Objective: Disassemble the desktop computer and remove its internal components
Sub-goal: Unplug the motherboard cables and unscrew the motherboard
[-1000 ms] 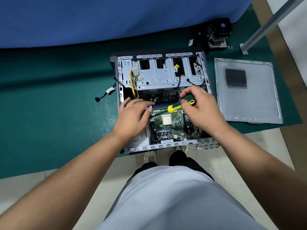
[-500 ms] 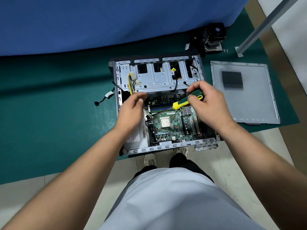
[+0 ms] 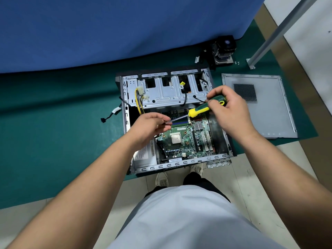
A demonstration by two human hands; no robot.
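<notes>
Case [image 3: 177, 164] lies open on its side on green mat [image 3: 53, 141], directly under both hands, which are raised above it. Person stands at its near edge; shoes show below the frame rail.

Right hand [image 3: 231, 112] curled tight around the green-and-yellow handle of the screwdriver [image 3: 201, 109], thumb and fingers wrapped over the butt end. Tool slants down and toward the left hand, yellow collar just off the right hand's fingertips.

Left hand [image 3: 150, 124] fingers drawn together, thumb and forefinger pinching the far end of the metal shaft. Whether a screw sits at the tip cannot be told; the fingers hide it.

Board [image 3: 186, 141] sits in the case floor beneath and between the two hands, green, with the square CPU [image 3: 175, 138] just below the left hand's knuckles. Blue memory slots [image 3: 180, 122] lie under the shaft. Small finned heatsink [image 3: 198, 125] under the right hand's wrist side.

Drive cage [image 3: 167, 94] beyond both hands, silver, with yellow wires [image 3: 139, 103] hanging at its end past the left hand. Power supply [image 3: 145, 155] with white label lies under the left forearm.

Side panel [image 3: 260, 108] flat on the mat, outboard of the right hand, well apart from the case. Cooler [image 3: 223, 51] stands farther off, beyond the right hand, near the blue cloth [image 3: 116, 29]. Loose cable [image 3: 112, 114] trails on the mat outboard of the left hand.
</notes>
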